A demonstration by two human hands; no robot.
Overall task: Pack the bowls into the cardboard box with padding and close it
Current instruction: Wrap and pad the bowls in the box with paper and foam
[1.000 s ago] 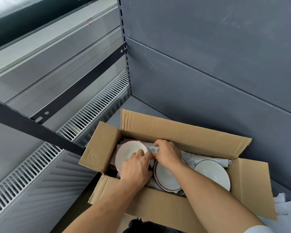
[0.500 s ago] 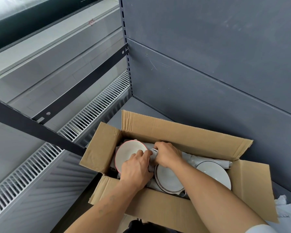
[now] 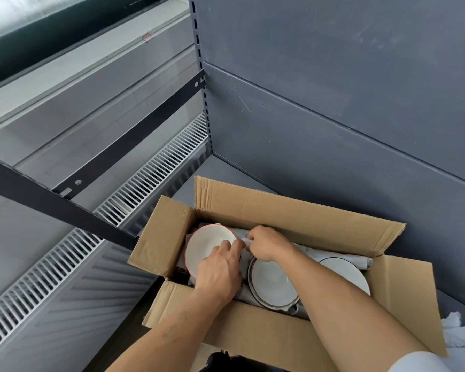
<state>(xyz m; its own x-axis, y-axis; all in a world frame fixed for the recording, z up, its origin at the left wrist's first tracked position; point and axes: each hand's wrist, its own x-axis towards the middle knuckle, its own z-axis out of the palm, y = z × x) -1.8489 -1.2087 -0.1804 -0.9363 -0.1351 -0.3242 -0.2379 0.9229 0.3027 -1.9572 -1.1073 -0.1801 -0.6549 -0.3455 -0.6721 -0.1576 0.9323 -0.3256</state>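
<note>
**Hardly Shifted: Both Grips Still Wedging Paper Between Two Bowls**

Barely moved from a second ago, only drawn a touch closer over the same gap. Pinching an end of the paper padding (image 3: 346, 253) with left grip (image 3: 220, 267) and right grip (image 3: 266, 242) alike, fingers curled on it, knuckles touching. Working inside the cardboard box (image 3: 279, 210), set by the left edge of the shelf (image 3: 215, 173) near its back left corner, flaps all open.

Packed side by side: pink-rimmed bowl (image 3: 207, 245) at the box's left end, brown-rimmed bowl (image 3: 274, 285) in the middle, dark-rimmed bowl (image 3: 355, 272) toward the right, partly hidden by the right forearm.

Probably glazed ceramic: stiff, slick, fairly heavy, likely to chip where rim meets rim. Best lifted by the rim with thumb inside, or cupped from beneath; never dragged against a neighbour.

As for the padding: soft, light, easily crushed. Best fed down by its end and pressed firm into the gap.

More loose paper (image 3: 457, 331) lying beside the box's right end.
</note>
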